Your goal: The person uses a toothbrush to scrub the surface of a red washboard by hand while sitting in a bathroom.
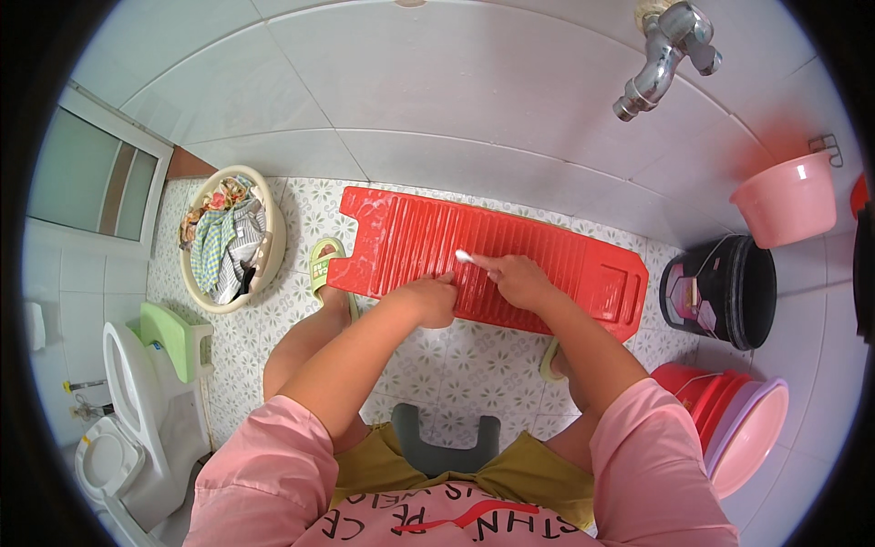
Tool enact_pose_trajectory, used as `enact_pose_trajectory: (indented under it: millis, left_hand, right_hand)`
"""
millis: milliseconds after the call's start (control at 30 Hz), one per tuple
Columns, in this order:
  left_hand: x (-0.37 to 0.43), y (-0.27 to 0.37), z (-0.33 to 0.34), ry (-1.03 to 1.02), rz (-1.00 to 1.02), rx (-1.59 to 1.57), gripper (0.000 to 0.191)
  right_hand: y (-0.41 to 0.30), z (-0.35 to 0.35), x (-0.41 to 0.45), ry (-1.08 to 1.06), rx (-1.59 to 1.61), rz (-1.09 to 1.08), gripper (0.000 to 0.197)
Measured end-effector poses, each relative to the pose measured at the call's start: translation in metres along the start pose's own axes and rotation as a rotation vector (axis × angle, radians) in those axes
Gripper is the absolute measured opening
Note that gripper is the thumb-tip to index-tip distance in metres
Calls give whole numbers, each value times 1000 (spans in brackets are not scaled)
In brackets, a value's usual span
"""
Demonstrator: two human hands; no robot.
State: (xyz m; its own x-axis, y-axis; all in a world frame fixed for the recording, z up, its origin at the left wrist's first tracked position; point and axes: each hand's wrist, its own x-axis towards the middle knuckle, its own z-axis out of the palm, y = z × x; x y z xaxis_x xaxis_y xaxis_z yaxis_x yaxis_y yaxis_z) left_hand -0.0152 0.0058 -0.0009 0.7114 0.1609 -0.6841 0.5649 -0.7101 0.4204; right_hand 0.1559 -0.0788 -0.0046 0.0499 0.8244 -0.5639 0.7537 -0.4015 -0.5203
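Observation:
A red plastic washboard (424,232) with ridges across its middle lies before me, wet and with some foam near its notched left end. My left hand (431,299) grips its near edge, the thumb on top and the other fingers mostly hidden. Over the ridges, my right hand (516,279) is closed around a slim tool with a white tip (464,256). That tool looks like a toothbrush, but its handle is hidden in the hand. The white tip is at the ridged surface; I cannot tell whether it touches.
A cream basket (277,239) of clothes stands at left, near a green-topped stool (167,342) and a toilet (130,403). At right are a black bucket (755,294), stacked basins (748,444) and a hanging pink pail (786,198). A metal tap (656,68) juts from the wall.

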Motion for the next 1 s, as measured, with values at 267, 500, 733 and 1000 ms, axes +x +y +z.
enact_pose_trajectory:
  millis: [267, 500, 733, 1000]
  left_hand:
    - [0, 14, -12, -32, -69, 42, 45]
    - [7, 26, -15, 19, -134, 67, 67]
    - [15, 14, -7, 19, -130, 26, 68]
    - [11, 18, -13, -8, -130, 46, 67]
  right_hand:
    - [-8, 12, 2, 257, -217, 2, 49]
    - [-5, 16, 11, 366, -184, 19, 59]
    - [-13, 16, 4, 261, -176, 24, 60]
    - [-9, 13, 15, 410, -142, 16, 62]
